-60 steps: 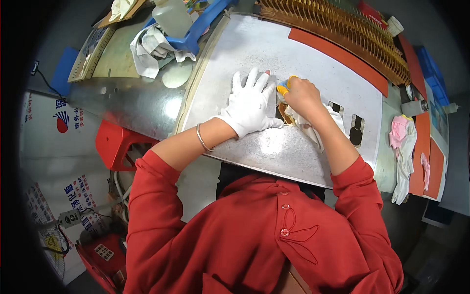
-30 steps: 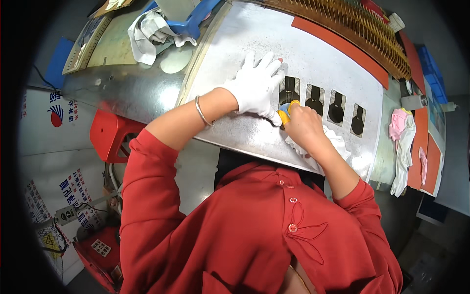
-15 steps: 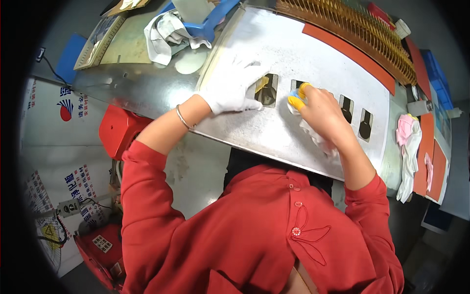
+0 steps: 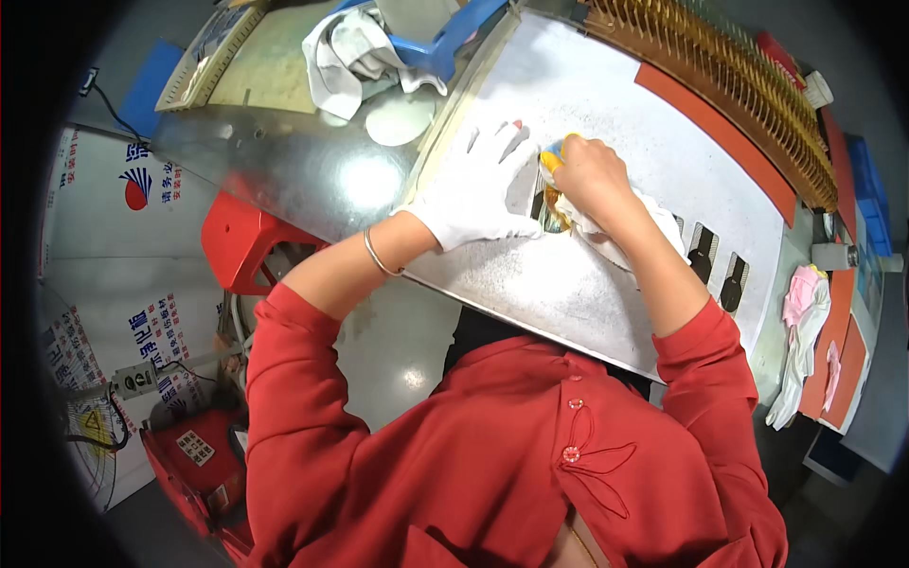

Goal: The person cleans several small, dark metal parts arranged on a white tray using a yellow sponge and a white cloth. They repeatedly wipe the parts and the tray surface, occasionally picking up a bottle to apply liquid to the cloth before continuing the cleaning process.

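My left hand [image 4: 473,189], in a white glove, lies on the white board [image 4: 492,270] with fingers spread, its thumb and fingertips beside a small rectangular plate [image 4: 539,204]. My right hand [image 4: 595,180] wears yellow finger covers and is closed on a white cloth [image 4: 606,244], pressing at that plate. A bit of blue shows at its fingertips; what it is I cannot make out. The cloth and hand hide part of the plate. Further right on the board lie more small plates with dark shapes, one of them a dark plate [image 4: 702,251].
A brown rack with many gold-coloured pins [image 4: 720,85] runs along the far side, beside an orange strip [image 4: 715,133]. Far left are a crumpled white cloth [image 4: 346,62] and a blue frame [image 4: 426,52]. A red stool [image 4: 237,237] stands below the table. Pink-and-white gloves [image 4: 803,303] lie at right.
My right hand has moved left with the cloth, onto the plate by my left hand. My left hand stays spread beside that plate. The whole view has shifted somewhat.
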`<state>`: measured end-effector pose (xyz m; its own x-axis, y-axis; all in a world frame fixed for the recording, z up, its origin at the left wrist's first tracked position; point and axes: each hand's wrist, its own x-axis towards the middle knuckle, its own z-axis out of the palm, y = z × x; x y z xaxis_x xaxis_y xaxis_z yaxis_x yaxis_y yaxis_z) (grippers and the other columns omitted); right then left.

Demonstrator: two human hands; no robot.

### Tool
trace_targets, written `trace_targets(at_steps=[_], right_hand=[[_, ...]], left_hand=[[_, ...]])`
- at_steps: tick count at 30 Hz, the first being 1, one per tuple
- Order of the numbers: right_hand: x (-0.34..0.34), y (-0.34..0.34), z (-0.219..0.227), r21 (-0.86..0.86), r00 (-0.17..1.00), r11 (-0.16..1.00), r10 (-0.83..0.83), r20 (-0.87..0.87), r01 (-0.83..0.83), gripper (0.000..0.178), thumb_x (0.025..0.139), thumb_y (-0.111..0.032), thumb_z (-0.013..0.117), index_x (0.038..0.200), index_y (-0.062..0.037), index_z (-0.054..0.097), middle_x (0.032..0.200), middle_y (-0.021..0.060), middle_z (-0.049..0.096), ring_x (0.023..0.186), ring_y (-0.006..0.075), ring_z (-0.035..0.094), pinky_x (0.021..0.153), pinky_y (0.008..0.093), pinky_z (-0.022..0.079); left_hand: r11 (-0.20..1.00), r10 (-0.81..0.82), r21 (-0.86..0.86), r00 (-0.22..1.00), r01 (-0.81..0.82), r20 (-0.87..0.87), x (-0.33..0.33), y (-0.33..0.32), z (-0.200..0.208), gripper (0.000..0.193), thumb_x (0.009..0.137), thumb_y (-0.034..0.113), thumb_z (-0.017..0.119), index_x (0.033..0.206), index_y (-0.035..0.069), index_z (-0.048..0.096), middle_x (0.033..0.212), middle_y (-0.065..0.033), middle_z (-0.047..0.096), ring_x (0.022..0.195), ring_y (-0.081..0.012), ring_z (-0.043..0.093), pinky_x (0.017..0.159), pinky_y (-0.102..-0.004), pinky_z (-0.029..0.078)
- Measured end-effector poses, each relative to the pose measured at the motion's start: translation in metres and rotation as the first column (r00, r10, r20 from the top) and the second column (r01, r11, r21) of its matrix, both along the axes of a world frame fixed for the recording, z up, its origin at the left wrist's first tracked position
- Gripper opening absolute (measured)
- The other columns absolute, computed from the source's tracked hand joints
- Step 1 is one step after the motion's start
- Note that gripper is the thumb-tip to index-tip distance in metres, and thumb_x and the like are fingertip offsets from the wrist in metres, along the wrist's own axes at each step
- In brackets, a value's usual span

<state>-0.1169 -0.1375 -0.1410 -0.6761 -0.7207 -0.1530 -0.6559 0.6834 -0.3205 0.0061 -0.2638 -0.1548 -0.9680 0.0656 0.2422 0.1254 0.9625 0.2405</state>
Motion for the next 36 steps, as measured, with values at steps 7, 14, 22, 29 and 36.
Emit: trace_targets(at_steps=[7, 14, 22, 29, 36], right_hand=[[0.024, 0.008, 0.001, -0.017, 1.0, 1.0, 0.002, -0.019, -0.002, 0.017, 0.074, -0.009, 0.056, 0.078, 0.0072, 0.058, 0.075, 0.0256, 0.061, 0.072, 0.0371, 0.063, 0.064, 0.0427, 0.049], [0.04, 0.019, -0.003, -0.035, 0.998, 0.999, 0.036, -0.049, -0.038, 0.018, 0.073, -0.011, 0.056, 0.077, 0.0064, 0.058, 0.071, 0.0253, 0.061, 0.068, 0.0387, 0.062, 0.063, 0.0445, 0.049], [0.064, 0.032, -0.003, -0.031, 0.998, 0.998, 0.046, -0.033, -0.047, 0.018, 0.074, -0.012, 0.057, 0.074, 0.0059, 0.057, 0.068, 0.0253, 0.06, 0.064, 0.0387, 0.062, 0.059, 0.0453, 0.049], [0.086, 0.052, 0.004, -0.003, 0.99, 0.99, 0.141, 0.022, -0.141, 0.018, 0.075, -0.013, 0.057, 0.073, 0.0055, 0.056, 0.067, 0.0241, 0.06, 0.062, 0.037, 0.062, 0.058, 0.044, 0.049], [0.082, 0.156, 0.05, -0.127, 0.806, 0.99, 0.119, 0.58, -0.055, 0.025, 0.082, -0.024, 0.057, 0.083, 0.0008, 0.054, 0.067, 0.0186, 0.057, 0.063, 0.0298, 0.055, 0.059, 0.036, 0.043]], left_hand=[[0.997, -0.044, -0.06, 0.998, 0.047, 0.052, -0.002, -0.003, 0.001, 0.084, 0.063, 0.059, 0.064, 0.128, 0.01, 0.041, 0.137, -0.0176, 0.03, 0.128, -0.0359, 0.025, 0.101, -0.0535, 0.019], [0.982, -0.107, -0.146, 0.991, 0.118, 0.08, -0.003, -0.006, 0.008, 0.081, 0.069, 0.061, 0.058, 0.128, 0.008, 0.041, 0.135, -0.0179, 0.033, 0.127, -0.0342, 0.027, 0.101, -0.0504, 0.022], [0.966, -0.163, -0.179, 0.976, 0.188, 0.146, -0.005, -0.008, 0.012, 0.099, 0.057, 0.067, 0.061, 0.129, 0.003, 0.037, 0.134, -0.0144, 0.036, 0.125, -0.0311, 0.031, 0.104, -0.0484, 0.016], [0.959, -0.188, -0.182, 0.969, 0.216, 0.162, -0.003, -0.008, 0.015, 0.105, 0.055, 0.067, 0.064, 0.131, 0.002, 0.034, 0.136, -0.0171, 0.033, 0.127, -0.0329, 0.027, 0.106, -0.0476, 0.014], [0.985, -0.171, 0.07, 0.939, 0.157, 0.3, -0.018, 0.001, 0.038, 0.098, 0.056, 0.046, 0.075, 0.132, 0.001, 0.033, 0.135, -0.02, 0.034, 0.127, -0.0323, 0.029, 0.104, -0.0402, 0.025]])
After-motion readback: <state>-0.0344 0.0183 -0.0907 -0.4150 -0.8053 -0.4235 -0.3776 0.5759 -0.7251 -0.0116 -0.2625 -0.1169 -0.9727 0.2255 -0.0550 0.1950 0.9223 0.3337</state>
